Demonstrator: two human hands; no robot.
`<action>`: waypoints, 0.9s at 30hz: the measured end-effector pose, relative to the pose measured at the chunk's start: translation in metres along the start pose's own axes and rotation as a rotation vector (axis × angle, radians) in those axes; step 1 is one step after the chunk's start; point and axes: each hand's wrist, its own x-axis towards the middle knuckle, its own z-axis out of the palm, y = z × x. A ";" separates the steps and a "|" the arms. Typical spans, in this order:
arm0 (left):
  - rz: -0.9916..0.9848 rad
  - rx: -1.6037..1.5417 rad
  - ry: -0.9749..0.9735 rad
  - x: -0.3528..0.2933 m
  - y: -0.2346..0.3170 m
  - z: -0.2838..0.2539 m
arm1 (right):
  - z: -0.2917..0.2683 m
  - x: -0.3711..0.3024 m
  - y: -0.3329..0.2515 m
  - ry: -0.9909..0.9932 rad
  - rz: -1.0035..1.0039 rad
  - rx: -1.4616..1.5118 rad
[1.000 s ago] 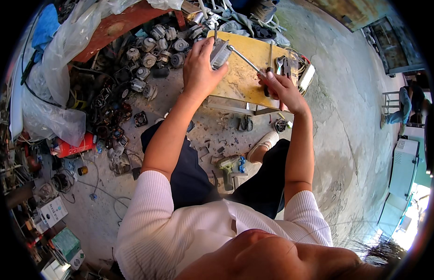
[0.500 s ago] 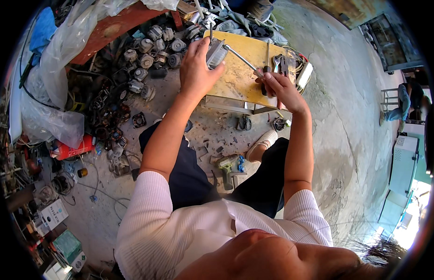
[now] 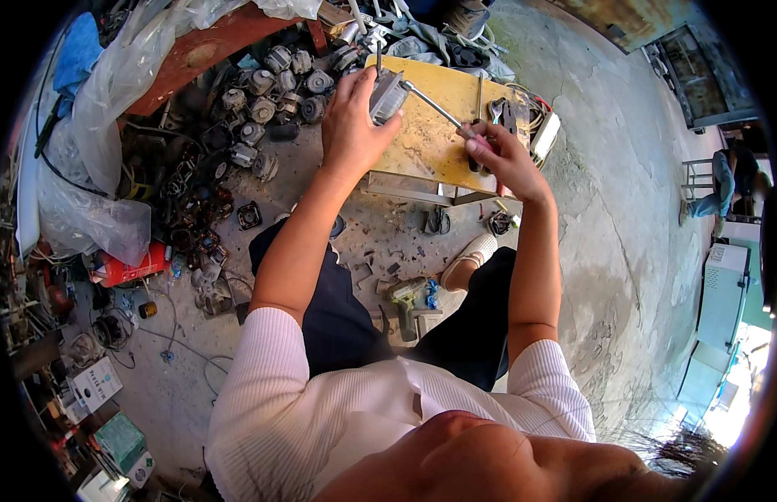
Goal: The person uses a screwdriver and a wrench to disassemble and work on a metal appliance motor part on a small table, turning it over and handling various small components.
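Observation:
At the near left part of a low yellow-topped table, my left hand (image 3: 353, 130) is closed around a small grey electric motor (image 3: 390, 100). The motor's shaft (image 3: 378, 57) points away from me. My right hand (image 3: 510, 163) grips a nut driver (image 3: 439, 110) by its reddish handle. Its long metal shank slants to the left, and the tip meets the motor's right side. What the tip sits on is too small to make out. Beyond my right hand, dark-handled pliers (image 3: 510, 115) and a screwdriver (image 3: 480, 96) lie on the table (image 3: 409, 159).
Several similar motors (image 3: 261, 109) are heaped on the floor to the left, near clear plastic sheeting (image 3: 96, 159). A green cordless drill (image 3: 405, 303) stands between my feet. A white power strip (image 3: 545, 136) sits by the table's right edge. Another person (image 3: 723, 184) is far right.
My right hand has turned slightly about the handle, and its fingers have shifted, showing more of the reddish grip. The left hand and the motor stay in place.

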 end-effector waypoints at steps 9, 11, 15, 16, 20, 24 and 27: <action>0.002 0.001 0.000 -0.001 0.000 0.001 | -0.004 -0.003 -0.014 -0.063 0.133 0.101; 0.004 -0.013 0.012 -0.001 -0.002 0.002 | 0.000 -0.001 -0.010 -0.015 0.020 -0.011; -0.005 -0.002 -0.008 0.000 0.001 -0.001 | 0.004 -0.005 -0.015 0.072 0.005 0.007; -0.006 0.001 -0.012 0.000 0.001 -0.001 | 0.006 -0.006 -0.017 0.071 -0.033 0.054; -0.011 0.011 -0.022 0.000 0.001 0.000 | 0.002 -0.006 -0.022 -0.007 0.135 0.084; -0.005 0.007 -0.003 -0.001 -0.001 0.000 | 0.002 -0.008 -0.021 0.065 -0.031 -0.147; -0.001 0.004 -0.001 0.000 -0.001 -0.001 | 0.004 -0.005 -0.014 0.150 -0.075 -0.253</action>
